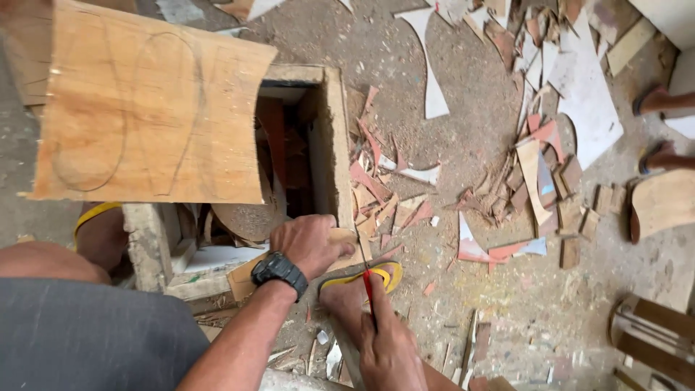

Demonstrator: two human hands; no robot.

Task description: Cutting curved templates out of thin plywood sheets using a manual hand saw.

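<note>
Beneath my hands, dusty concrete floor [470, 87] strewn with wood offcuts [539, 181]. My left hand [311, 242] presses a small board [250, 274] against the wooden box [333, 145]; my right hand [387, 347], just below, grips a red pencil [368, 289].

the dusty floor [478, 94] is covered with sawdust. on it lie many wood scraps [539, 181], white offcuts [586, 94], an open wooden box [318, 137] and a curved wooden piece [662, 203].
</note>
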